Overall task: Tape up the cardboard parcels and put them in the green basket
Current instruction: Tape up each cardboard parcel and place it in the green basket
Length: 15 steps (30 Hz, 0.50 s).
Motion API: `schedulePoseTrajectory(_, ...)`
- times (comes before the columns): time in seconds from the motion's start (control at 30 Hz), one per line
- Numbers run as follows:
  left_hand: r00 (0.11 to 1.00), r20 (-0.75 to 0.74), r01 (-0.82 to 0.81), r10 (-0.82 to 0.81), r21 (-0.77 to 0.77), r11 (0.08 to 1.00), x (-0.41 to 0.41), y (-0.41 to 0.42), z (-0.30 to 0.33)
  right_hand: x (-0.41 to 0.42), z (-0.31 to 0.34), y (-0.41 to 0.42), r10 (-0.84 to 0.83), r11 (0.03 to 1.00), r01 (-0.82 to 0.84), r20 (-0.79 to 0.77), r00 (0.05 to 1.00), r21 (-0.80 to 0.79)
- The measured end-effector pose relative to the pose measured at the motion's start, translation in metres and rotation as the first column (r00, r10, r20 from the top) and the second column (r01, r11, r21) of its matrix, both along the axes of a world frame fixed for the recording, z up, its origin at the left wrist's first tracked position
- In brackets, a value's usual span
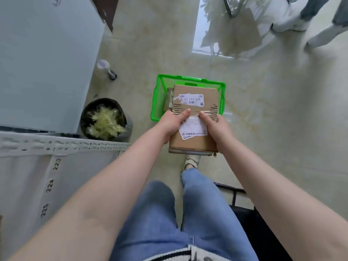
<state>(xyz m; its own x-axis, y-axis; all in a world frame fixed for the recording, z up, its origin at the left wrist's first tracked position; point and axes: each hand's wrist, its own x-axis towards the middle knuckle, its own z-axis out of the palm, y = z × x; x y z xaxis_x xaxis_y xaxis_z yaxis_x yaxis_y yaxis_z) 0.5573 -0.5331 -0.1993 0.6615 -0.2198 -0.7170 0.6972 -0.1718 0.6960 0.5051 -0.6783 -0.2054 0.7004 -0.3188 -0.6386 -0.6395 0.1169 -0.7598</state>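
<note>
The taped cardboard parcel [194, 117] is gripped at its sides by the left hand [172, 125] and right hand [216, 127], thumbs on top; it should be lowered level into the green basket [157, 95].

Head-worn view, steeply downward, close.
</note>
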Motion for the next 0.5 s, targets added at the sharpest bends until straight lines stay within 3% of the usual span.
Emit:
schedulePoseTrajectory(0.13,1.000,0.017,0.014,-0.016,0.112,0.994,0.050,-0.035,-0.047,0.052,-0.043,-0.034,0.006,1.000,-0.006,-0.032,0.999,-0.015)
schedulePoseTrajectory(0.3,0.988,0.093,0.079,-0.124,0.385,0.920,0.105,-0.066,-0.142,0.106,-0.134,-0.059,-0.050,0.998,0.047,-0.092,0.995,-0.039)
schedulePoseTrajectory(0.5,0.952,0.094,0.221,-0.293,0.451,0.865,0.155,-0.081,-0.304,0.156,-0.290,-0.074,-0.092,0.992,0.084,-0.076,0.993,-0.098)
